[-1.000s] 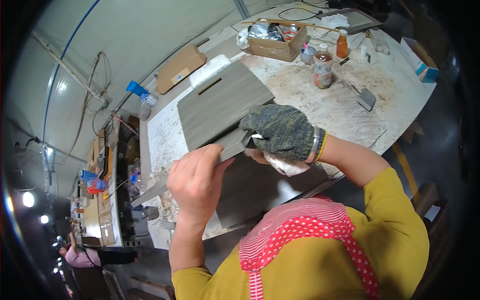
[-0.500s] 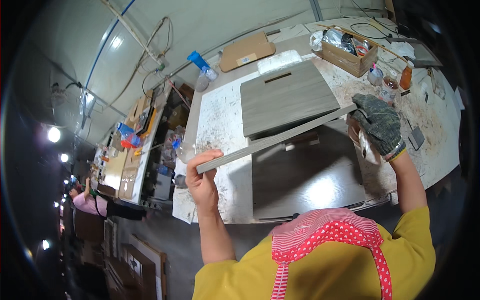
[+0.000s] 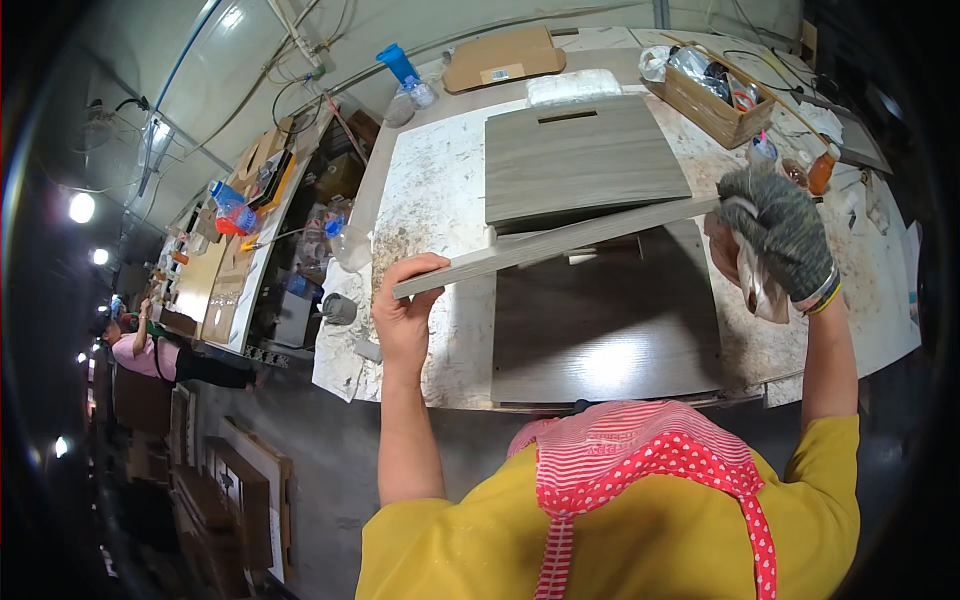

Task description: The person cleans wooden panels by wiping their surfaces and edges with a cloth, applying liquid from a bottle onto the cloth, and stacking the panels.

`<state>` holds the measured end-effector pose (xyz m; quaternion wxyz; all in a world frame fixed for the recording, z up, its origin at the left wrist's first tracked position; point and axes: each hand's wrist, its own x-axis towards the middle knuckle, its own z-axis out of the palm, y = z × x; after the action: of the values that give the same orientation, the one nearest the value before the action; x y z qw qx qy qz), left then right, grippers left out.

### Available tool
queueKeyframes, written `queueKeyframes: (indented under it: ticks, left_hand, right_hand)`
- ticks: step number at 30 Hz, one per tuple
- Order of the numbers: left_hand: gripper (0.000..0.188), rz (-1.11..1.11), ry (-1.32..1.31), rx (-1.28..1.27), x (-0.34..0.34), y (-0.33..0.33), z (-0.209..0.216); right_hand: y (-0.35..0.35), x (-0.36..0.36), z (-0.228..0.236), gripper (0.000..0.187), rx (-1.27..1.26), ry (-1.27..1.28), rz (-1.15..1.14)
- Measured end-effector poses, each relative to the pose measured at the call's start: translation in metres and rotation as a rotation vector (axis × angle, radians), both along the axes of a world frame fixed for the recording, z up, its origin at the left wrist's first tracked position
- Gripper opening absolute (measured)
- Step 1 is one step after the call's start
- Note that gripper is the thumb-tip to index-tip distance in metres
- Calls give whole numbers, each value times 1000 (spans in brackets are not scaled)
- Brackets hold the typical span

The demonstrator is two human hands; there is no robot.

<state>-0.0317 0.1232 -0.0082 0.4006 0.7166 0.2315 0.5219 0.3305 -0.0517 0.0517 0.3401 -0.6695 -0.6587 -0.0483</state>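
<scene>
A grey wood-grain board [image 3: 560,243], seen mostly along its edge, is held slantwise above the worktable. My bare left hand [image 3: 405,305] grips its near left end between thumb and fingers. At its far right end is my right hand [image 3: 780,235], in a dark knitted glove, closed round a crumpled pale cloth [image 3: 762,285] that lies against the board's end. Beneath the board lies a dark, shiny panel [image 3: 590,350] with a slot partly hidden by the board. Beyond it rests a grey wood-grain panel [image 3: 590,165] with a cut-out slot near its far edge.
Across the back stand a wooden box of odds and ends [image 3: 715,105], an orange bottle [image 3: 823,170], a flat cardboard piece [image 3: 505,60] and a blue-topped bottle [image 3: 400,68]. A grey cup [image 3: 339,309] sits near the table's left edge. Another person [image 3: 150,355] works far left.
The board stays in both hands, its right end rising slightly and its left end lower in tilt. The gloved hand with the cloth has shifted a little. My view has also moved.
</scene>
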Motion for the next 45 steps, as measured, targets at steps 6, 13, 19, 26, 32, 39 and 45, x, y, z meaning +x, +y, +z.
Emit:
queueKeyframes:
  ticks: [6, 13, 19, 26, 32, 39, 45]
  left_hand:
    - [22, 80, 81, -6, -7, 17, -5]
    - [25, -45, -80, -128, -43, 57, -34]
    - [26, -69, -333, -195, -24, 80, -32]
    - [42, -96, -359, -321, -1, 119, -13]
    - [40, -174, -336, -255, 30, 122, 10]
    - [57, -389, -513, -309, 3, 57, 22]
    - [47, -325, -452, -569, -4, 37, -40]
  right_hand:
    - [64, -134, 12, 29, 359, -437, 489]
    - [128, -162, 5, 24, 824, -396, 217]
    - [105, 38, -15, 15, 467, -432, -87]
    - [84, 116, -88, 50, -18, 33, -194]
    - [99, 88, -65, 26, 40, -377, -13]
    - [-14, 12, -53, 52, 122, 510, 229]
    - [-75, -5, -100, 44, -42, 33, 9]
